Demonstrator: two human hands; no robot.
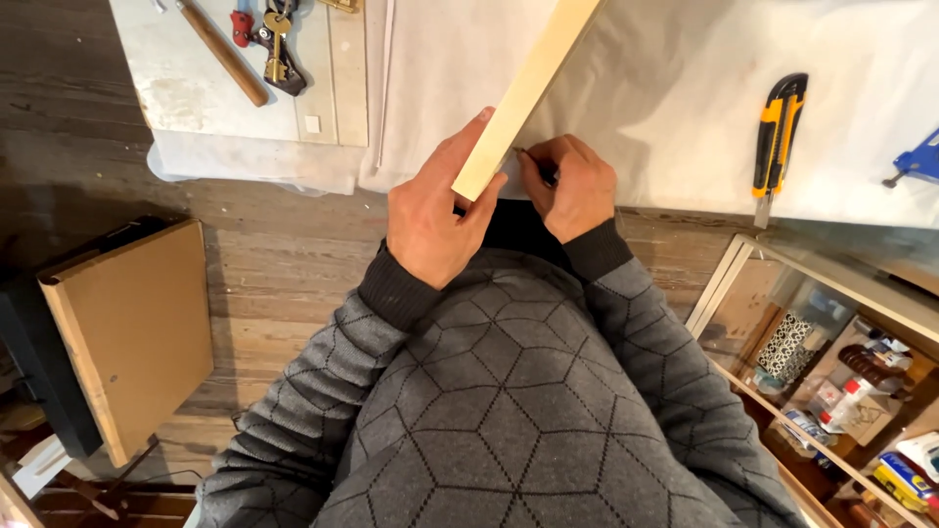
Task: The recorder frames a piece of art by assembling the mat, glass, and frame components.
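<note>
A long pale wooden strip lies across the white-covered worktop, running from the top of the view down to the near edge. My left hand grips its near end, thumb along one side. My right hand is closed around a dark pencil, whose tip touches the strip's right edge close to the end. Both sleeves are grey with a hexagon pattern.
A yellow and black utility knife lies on the cloth to the right, a blue clamp beyond it. A board at top left carries a wooden-handled tool and pliers. A brown panel leans at left; a cluttered shelf sits lower right.
</note>
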